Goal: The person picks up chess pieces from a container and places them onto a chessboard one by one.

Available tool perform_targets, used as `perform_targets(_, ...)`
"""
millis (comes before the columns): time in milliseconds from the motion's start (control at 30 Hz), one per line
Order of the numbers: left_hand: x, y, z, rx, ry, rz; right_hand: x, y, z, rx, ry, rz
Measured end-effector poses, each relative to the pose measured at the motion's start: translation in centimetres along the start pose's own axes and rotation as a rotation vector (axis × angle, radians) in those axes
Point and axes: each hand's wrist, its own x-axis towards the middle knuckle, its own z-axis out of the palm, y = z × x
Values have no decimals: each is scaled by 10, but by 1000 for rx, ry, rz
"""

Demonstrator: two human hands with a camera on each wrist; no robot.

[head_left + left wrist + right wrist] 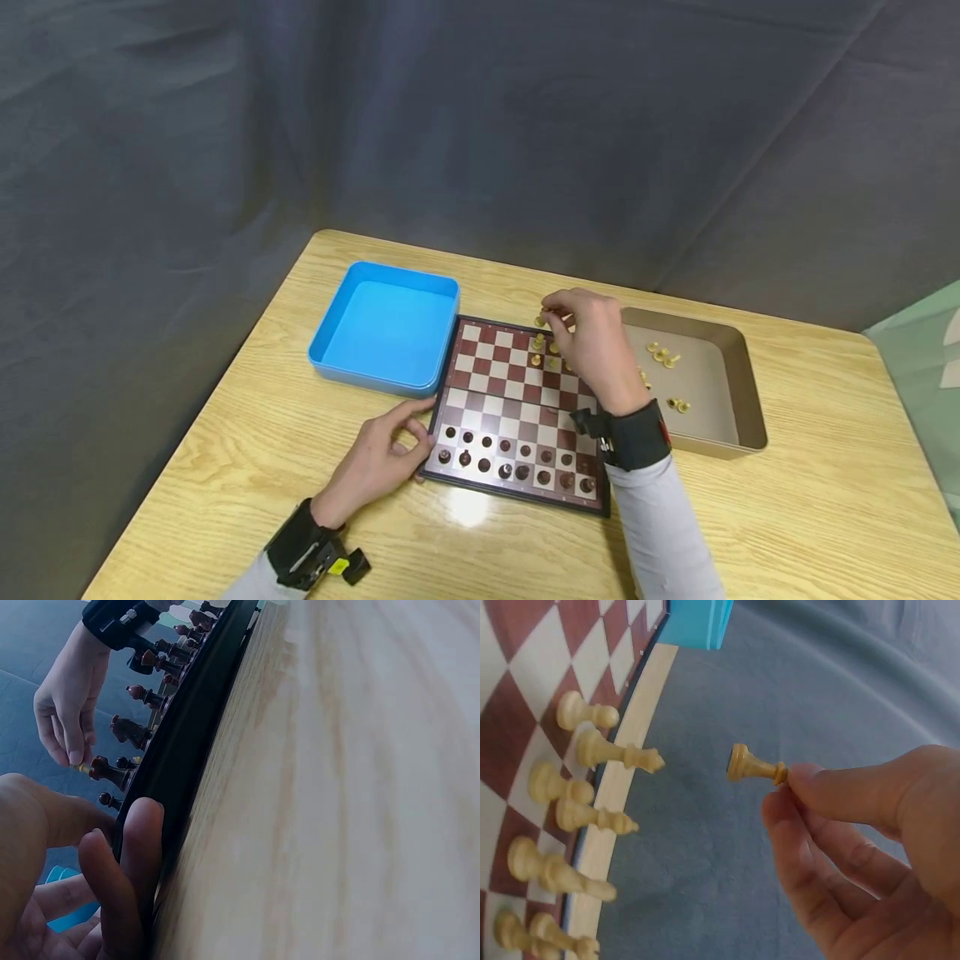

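A chessboard (483,367) with red-brown and white squares lies on the table. My left hand (372,457) holds its left edge near the front corner; in the left wrist view, its fingertips (142,829) lie against the black side. Between thumb and fingers, my right hand (596,346) pinches a cream chess piece (754,766) by its top, above the board's far edge. The piece's head is partly covered by the fingers. Several cream pieces (607,752) stand on the far side of the board, some hidden by the right hand. Dark pieces (483,464) fill two rows at the near side.
A blue tray (375,379) sits against the board's far left side. Right of the board is a grey-brown tray (738,383) holding several loose cream pieces (663,356). Beyond the wooden table (810,500) hangs a dark cloth (480,150).
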Motion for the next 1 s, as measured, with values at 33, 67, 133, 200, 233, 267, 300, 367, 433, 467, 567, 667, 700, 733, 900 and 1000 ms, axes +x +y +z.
perform_targets(33,0,0,0,6,1,1,0,0,1,-2,-4,2)
perform_targets(67,1,0,1,12,2,1,1,1,2,-1,-8,7)
perform_targets(133,1,0,1,23,2,1,1,2,5,-3,-21,17)
perform_targets(200,1,0,1,21,0,-3,1,3,9,2,-38,31)
perform_targets(233,1,0,1,20,-1,-1,1,4,10,5,-50,41)
perform_targets(267,1,0,1,15,-2,-2,1,4,12,10,-62,52)
perform_targets(300,1,0,1,11,-3,-2,1,5,14,13,-76,63)
perform_targets(367,1,0,1,3,-5,-3,1,6,17,28,-104,83)
perform_targets(433,1,-1,1,2,-6,-4,0,7,20,30,-123,94)
perform_targets(467,1,-1,1,1,-6,-6,0,8,22,27,-128,95)
perform_targets(567,1,-1,1,6,-6,-8,-1,8,26,19,-125,91)
perform_targets(667,1,-1,1,15,-5,-8,-1,9,29,9,-117,86)
perform_targets(700,1,-1,1,18,-4,-7,-2,9,30,9,-115,87)
perform_targets(733,1,-1,1,23,-3,-5,-2,10,30,12,-115,88)
perform_targets(900,1,-1,1,35,0,0,-2,11,34,3,-125,93)
perform_targets(1000,1,-2,1,33,-1,-4,-2,12,36,-4,-132,96)
